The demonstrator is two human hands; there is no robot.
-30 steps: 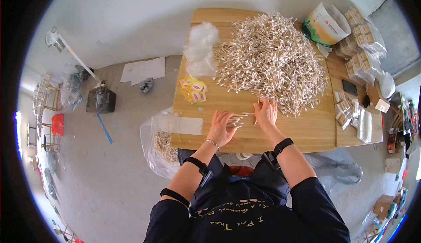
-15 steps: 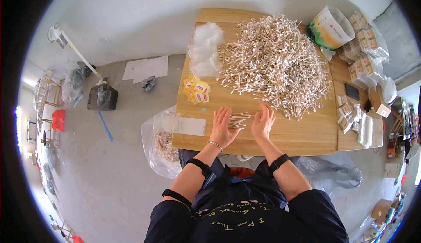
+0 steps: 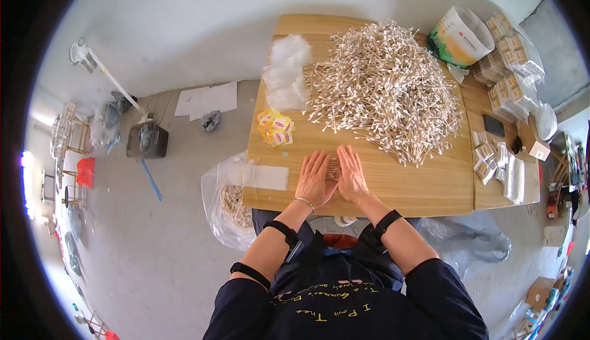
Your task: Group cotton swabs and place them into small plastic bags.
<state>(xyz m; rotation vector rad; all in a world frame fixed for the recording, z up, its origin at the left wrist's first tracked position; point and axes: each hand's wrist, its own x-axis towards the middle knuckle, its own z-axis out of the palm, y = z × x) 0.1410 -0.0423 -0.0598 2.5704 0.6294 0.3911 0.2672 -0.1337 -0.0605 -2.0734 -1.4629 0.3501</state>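
Note:
A small row of cotton swabs [image 3: 333, 170] lies on the wooden table in front of me, squeezed between my two hands. My left hand [image 3: 315, 177] is against the swabs' left ends with its fingers stretched forward. On the other side, my right hand [image 3: 351, 177] presses on their right ends, fingers straight and close together. Both hands partly cover the swabs. A large heap of loose cotton swabs [image 3: 387, 88] spreads beyond my hands. To the left are yellow-and-white printed slips [image 3: 276, 127] and a stack of clear plastic bags [image 3: 287, 73].
A white card [image 3: 270, 178] rests at the table's left edge, above a plastic bag of swabs [image 3: 235, 208] on the floor. At the right stand a white tub [image 3: 462, 36], wrapped packs [image 3: 515, 51] and a dark phone-like slab [image 3: 493, 125].
My right hand has moved left, closing the gap to the swabs. They now sit pressed between both hands, with less of them showing. My left hand has shifted slightly.

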